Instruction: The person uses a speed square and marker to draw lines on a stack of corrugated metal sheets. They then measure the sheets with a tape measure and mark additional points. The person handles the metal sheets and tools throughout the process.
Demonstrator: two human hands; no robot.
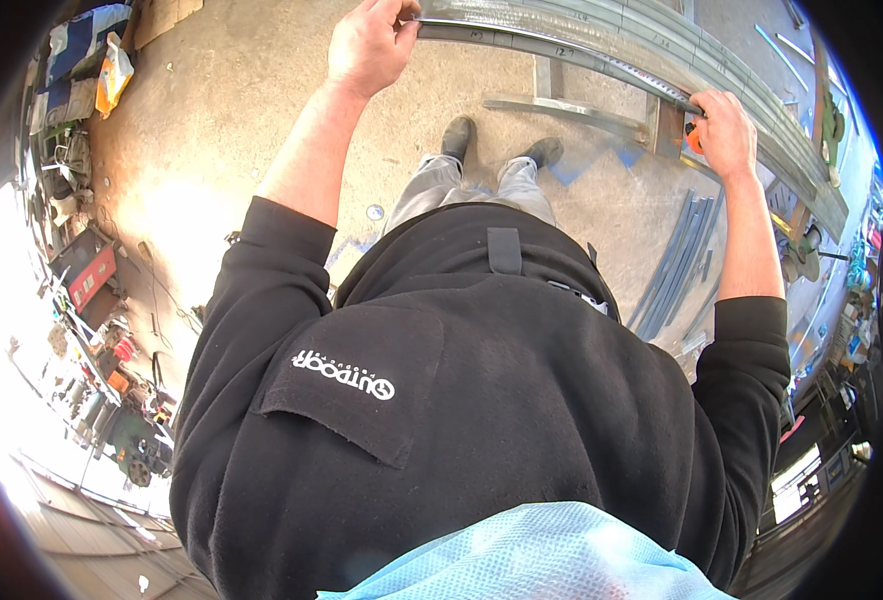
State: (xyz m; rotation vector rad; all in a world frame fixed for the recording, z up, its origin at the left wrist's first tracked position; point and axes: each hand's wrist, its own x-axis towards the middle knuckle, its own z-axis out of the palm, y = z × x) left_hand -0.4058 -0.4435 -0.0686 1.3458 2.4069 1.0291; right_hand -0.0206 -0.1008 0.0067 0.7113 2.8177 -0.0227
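Several long grey metal bars [601, 22] lie side by side across the top of the view, with handwritten marks on them. A thin tape measure blade [651, 84] runs along their near edge between my hands. My left hand [369, 48] is closed at the bars' left part, thumb and fingers pinched at the blade's end. At the right, my right hand [729, 138] is closed around a tape measure, whose orange case [694, 138] shows partly beneath the fingers. The palm hides the rest of the case.
Below the bars is a metal support frame [571, 112]. Thin dark bars [673, 265] lie on the floor [201, 140] to my right. At the left are a yellow and white bag [114, 76], a red box [91, 278] and clutter. My shoes [458, 136] stand near the frame.
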